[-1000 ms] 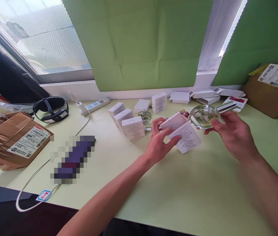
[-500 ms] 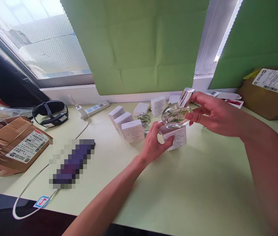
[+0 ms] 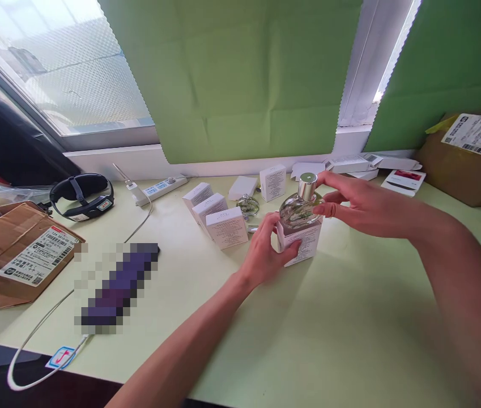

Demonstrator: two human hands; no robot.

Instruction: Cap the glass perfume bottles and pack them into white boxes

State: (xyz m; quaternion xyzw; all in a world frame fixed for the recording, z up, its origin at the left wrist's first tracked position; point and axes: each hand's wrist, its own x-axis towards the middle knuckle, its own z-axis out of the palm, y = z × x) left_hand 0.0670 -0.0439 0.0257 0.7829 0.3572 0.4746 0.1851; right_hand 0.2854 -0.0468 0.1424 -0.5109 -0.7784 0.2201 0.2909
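Note:
My right hand (image 3: 346,198) is closed on a round glass perfume bottle (image 3: 297,212) with a shiny silver cap. The bottle is upright, its base at the top of a small white printed box (image 3: 308,245). Whether the base sits inside the box opening or just over it is hard to tell. My left hand (image 3: 268,249) grips this box from the left side, thumb on its front face. To the left of the hands, a second glass bottle (image 3: 247,205) lies on the table among other white boxes (image 3: 226,228).
At left lie a phone (image 3: 119,286) on a white cable, a torn brown carton (image 3: 19,255) and a black head strap (image 3: 82,197). A power strip (image 3: 161,190) runs by the sill. Flat white cartons (image 3: 350,164) and a brown box (image 3: 465,164) stand at the back right.
My right hand has lowered the perfume bottle onto the top of the box and brought it from tilted to upright. My left hand still holds the box. The view has shifted slightly.

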